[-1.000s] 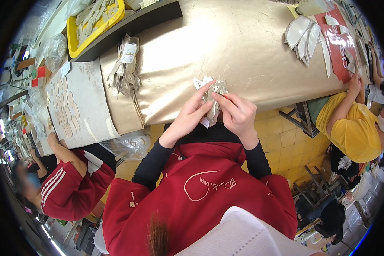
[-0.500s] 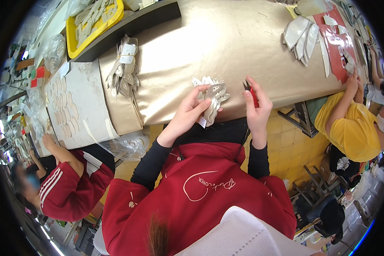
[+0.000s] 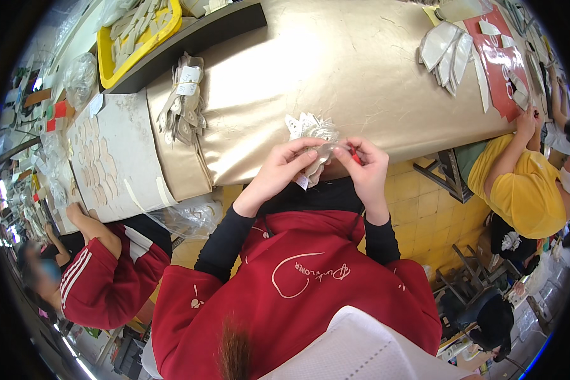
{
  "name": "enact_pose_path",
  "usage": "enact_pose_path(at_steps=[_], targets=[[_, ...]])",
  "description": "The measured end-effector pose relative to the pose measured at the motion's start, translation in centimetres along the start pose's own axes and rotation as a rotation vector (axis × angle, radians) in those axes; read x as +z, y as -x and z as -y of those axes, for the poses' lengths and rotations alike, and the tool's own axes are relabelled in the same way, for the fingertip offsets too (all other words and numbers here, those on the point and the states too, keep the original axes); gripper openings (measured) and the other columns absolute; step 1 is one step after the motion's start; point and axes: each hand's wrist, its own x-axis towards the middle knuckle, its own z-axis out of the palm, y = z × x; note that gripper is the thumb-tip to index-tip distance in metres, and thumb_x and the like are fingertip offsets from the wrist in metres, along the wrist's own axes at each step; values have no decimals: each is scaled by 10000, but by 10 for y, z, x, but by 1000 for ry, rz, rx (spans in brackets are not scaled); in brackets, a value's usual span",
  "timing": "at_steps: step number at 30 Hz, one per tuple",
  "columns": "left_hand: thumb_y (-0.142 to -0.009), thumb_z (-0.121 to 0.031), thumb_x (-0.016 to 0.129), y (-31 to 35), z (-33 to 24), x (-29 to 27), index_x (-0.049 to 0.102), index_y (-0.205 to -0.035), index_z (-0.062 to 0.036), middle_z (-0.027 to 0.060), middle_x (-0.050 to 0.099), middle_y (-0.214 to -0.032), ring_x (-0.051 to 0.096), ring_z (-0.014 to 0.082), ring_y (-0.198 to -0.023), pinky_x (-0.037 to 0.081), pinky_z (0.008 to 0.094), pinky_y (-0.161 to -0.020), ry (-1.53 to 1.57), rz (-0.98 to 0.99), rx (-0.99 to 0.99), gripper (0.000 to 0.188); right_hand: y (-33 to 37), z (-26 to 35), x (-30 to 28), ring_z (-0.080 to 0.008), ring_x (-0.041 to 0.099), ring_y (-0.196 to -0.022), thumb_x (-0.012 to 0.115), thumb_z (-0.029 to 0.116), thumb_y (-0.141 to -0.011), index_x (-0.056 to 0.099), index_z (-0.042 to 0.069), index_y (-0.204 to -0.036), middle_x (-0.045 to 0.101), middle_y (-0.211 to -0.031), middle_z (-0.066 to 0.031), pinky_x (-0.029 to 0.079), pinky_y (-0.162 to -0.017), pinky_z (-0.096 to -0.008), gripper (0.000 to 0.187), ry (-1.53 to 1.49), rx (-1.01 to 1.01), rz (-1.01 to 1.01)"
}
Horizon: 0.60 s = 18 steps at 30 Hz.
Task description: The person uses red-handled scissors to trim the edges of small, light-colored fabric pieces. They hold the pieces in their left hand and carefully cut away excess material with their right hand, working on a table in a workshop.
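Observation:
My left hand is closed on a small shoe-part-like piece, silvery grey, at the near edge of the table. My right hand meets it there, thumb and fingers pinched at the piece's right end. Tucked in that same hand are red-handled thread snips; their blades are mostly hidden by fingers. Just beyond my hands, a fanned bunch of similar pale pieces lies on the gold sheeting. A white paper tag hangs below my left fingers.
A tied bundle of grey pieces lies to the left. Farther back stands a yellow tray of strips behind a dark bar. White panels lie at the right. Co-workers in red and yellow sit on either side.
My right hand has moved left, from holding the snips apart to touching the piece in my left hand. The piece is now tilted between both hands.

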Motion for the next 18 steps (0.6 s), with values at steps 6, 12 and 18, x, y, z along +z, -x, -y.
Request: enact_pose_path(at_steps=[6, 12, 18], targets=[[-986, -159, 606, -4, 2, -3, 632, -1207, -35, 24, 695, -910, 620, 61, -731, 481, 193, -590, -14, -48, -35, 255, -4, -7, -3, -10, 389, -489, 675, 140, -935, 661, -4, -914, 578, -656, -4, 250, -435, -187, 146, -336, 329, -33], [-973, -141, 623, -7, 2, -2, 641, -1152, -16, 71, 719, -930, 669, 89, -771, 518, 210, -608, 50, -75, -4, 219, -4, -7, -1, -20, 392, -477, 670, 139, -936, 654, 7, -920, 569, -656, 0, 263, -432, -191, 134, -376, 316, -34], [-1022, -202, 534, -9, 9, -5, 573, -1097, -42, 104, 692, -988, 707, 180, -840, 572, 260, -635, 126, -67, 38, 181, -4, -6, -2, -17, 402, -493, 666, 135, -934, 643, 18, -947, 558, -674, 14, 274, -446, -188, 120, -331, 312, -90]])
